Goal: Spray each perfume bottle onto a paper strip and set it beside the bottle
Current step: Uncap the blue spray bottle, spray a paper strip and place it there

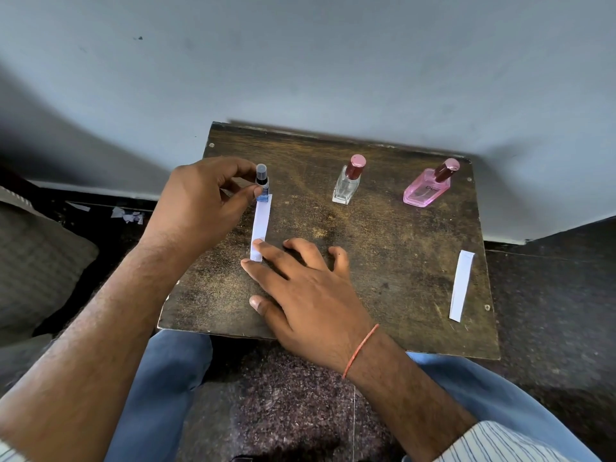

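Altogether three perfume bottles [346, 185], two paper strips [461, 286], two hands [310, 295]

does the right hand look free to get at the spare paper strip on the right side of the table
Probably yes. The right hand lies flat, fingers only touching the near end of the strip by the blue bottle. The spare strip lies alone near the table's right edge, with bare wood between.
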{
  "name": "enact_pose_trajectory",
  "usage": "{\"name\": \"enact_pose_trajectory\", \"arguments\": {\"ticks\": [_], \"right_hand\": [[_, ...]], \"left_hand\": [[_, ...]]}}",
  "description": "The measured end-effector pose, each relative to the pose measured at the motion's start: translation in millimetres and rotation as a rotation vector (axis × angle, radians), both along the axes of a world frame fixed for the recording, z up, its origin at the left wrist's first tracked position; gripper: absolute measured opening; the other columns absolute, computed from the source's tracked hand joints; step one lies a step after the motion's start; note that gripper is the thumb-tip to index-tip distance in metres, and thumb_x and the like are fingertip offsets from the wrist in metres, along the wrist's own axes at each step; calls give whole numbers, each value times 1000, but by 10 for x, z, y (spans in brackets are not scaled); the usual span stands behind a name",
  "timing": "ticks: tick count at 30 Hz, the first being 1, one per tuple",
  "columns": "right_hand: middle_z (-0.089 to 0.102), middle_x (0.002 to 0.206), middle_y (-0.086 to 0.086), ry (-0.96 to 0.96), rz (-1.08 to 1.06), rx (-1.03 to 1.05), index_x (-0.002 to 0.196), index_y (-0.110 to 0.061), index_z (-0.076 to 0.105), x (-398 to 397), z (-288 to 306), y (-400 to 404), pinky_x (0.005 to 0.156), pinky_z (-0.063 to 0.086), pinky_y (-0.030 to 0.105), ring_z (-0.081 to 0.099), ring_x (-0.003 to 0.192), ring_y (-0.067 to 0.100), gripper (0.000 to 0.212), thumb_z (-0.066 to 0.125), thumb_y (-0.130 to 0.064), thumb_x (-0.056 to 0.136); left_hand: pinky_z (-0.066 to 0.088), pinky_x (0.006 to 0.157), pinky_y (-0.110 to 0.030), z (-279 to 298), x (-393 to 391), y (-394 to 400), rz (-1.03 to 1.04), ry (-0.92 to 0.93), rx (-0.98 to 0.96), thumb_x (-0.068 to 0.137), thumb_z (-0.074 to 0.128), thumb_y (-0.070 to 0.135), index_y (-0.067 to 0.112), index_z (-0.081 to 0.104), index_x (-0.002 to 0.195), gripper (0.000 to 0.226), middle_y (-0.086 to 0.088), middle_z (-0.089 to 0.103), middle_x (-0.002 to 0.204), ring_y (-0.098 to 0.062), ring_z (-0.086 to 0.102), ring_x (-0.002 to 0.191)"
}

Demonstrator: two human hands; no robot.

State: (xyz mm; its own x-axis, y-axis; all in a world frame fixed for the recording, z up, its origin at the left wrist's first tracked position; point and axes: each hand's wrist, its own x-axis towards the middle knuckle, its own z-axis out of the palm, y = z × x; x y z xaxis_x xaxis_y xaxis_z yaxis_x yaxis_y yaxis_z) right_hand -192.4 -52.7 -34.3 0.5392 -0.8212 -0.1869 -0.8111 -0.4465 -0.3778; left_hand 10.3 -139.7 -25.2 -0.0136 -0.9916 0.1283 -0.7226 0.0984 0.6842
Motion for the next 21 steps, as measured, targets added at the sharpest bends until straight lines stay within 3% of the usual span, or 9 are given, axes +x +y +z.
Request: {"name": "enact_pose_trajectory", "arguments": {"ticks": [3,7,12,16,21], "right_hand": [[31,173,-16,-3,3,2,159,-40,41,-1,3,1,113,27,78,28,157,26,52,41,-56,109],[31,173,-16,-4,4,6,159,-39,41,-9,2,1,113,27,78,28,157,25,53,41,-56,109],[30,174,-16,-10,6,10,159,-39,41,-9,2,2,113,27,79,29,157,25,53,41,-56,109],[31,174,-17,-16,9,10,159,-40,42,-21,1,-2,113,27,78,29,157,25,51,42,-55,110],[36,171,-19,-52,9,-38,156,-40,46,-66,11,1,112,30,71,35,153,20,47,43,-51,110]], "left_hand": [[49,71,-11,0,-11,0,-3,9,1,96,81,24,26,81,119,23,9,78,95,5,68,77],[43,68,0,-29,-8,-11,-9,1,7,95,81,24,27,81,117,23,15,74,90,11,66,74],[47,71,0,-16,-11,-4,-1,8,22,94,83,25,30,80,118,24,18,75,91,13,69,79],[60,82,-20,11,-24,15,-31,20,39,91,86,22,27,78,121,31,16,78,99,4,75,87],[59,85,-19,18,-19,10,-17,0,79,88,89,28,33,76,122,37,19,78,97,3,75,90]]}}
